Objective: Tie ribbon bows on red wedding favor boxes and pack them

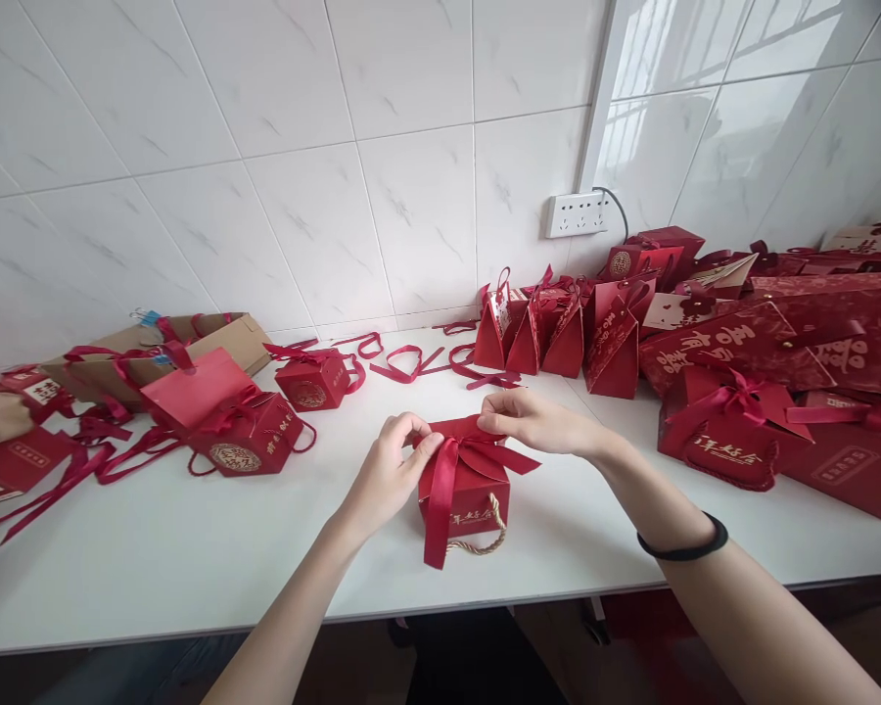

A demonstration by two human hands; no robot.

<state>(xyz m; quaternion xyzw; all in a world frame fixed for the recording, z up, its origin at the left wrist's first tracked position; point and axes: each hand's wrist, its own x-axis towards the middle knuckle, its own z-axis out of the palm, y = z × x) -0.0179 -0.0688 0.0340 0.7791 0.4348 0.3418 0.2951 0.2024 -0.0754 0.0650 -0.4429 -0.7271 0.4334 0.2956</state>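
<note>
A small red gift box [464, 504] with gold lettering and a twisted gold cord handle stands near the table's front edge. Across its top runs a red ribbon [440, 499], tied at the middle, one wide tail hanging down the front and another pointing right. My left hand [400, 460] pinches the ribbon at the box's upper left, thumb and index finger together. At the upper right of the box, my right hand [525, 421] has its fingers closed on the ribbon by the top edge; the exact grip is partly hidden.
Red boxes [312, 380] and loose ribbons [403, 362] lie behind and left, beside an open cardboard box [227, 343]. Many red boxes and bags [613, 343] crowd the right. Another person's hand [0, 419] is at the far left.
</note>
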